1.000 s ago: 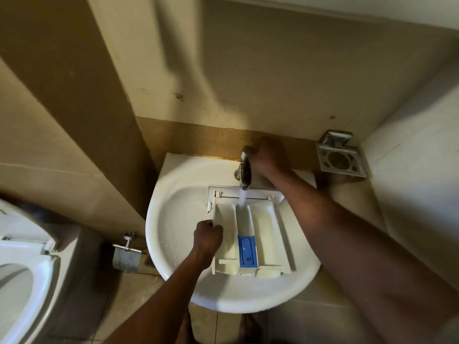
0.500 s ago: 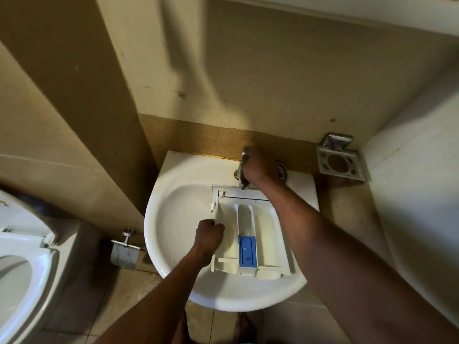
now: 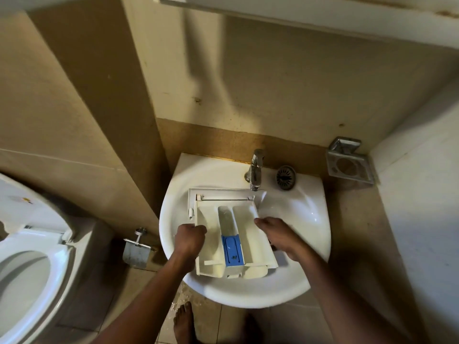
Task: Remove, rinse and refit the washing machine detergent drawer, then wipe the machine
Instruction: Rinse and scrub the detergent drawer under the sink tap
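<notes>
The white detergent drawer (image 3: pixel 246 219), with a blue insert (image 3: pixel 232 250) in its middle channel, lies across the white basin (image 3: pixel 223 289). My left hand (image 3: pixel 190 239) grips the drawer's left wall. At the drawer's right wall, my right hand (image 3: pixel 278 234) holds the edge with its fingers over the rim. The chrome tap (image 3: pixel 255 170) stands behind the drawer's far end, and no water runs from it.
A round drain strainer (image 3: pixel 286 177) sits on the basin's rim beside the tap. A metal holder (image 3: pixel 350 161) is fixed to the wall at right. A toilet (image 3: pixel 27 264) stands at left, a paper holder (image 3: pixel 137 252) between it and the basin. My bare foot (image 3: pixel 183 324) is on the tiled floor.
My right hand left the tap and came down to the drawer's right wall. The water stream seen a second ago has stopped. The left hand stays on the drawer.
</notes>
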The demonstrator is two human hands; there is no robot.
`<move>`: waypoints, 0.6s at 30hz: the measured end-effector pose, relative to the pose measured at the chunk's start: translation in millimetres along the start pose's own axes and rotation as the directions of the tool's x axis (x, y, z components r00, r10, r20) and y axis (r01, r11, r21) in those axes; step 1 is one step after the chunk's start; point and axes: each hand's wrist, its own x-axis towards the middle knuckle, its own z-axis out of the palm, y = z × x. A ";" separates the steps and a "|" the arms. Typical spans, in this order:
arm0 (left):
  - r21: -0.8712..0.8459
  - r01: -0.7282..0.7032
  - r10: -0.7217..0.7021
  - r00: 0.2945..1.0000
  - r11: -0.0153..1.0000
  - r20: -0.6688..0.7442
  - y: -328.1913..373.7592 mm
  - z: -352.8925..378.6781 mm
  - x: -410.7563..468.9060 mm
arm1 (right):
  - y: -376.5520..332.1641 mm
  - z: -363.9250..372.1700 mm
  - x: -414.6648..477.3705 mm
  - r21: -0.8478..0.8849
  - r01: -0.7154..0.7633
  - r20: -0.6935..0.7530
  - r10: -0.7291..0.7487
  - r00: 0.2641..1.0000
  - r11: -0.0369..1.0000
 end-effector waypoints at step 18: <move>0.184 0.013 -0.044 0.985 0.983 0.166 76.6 -41.5 -25.6 | -37.5 -5.8 -61.2 0.035 0.043 0.030 -0.044 0.999 0.998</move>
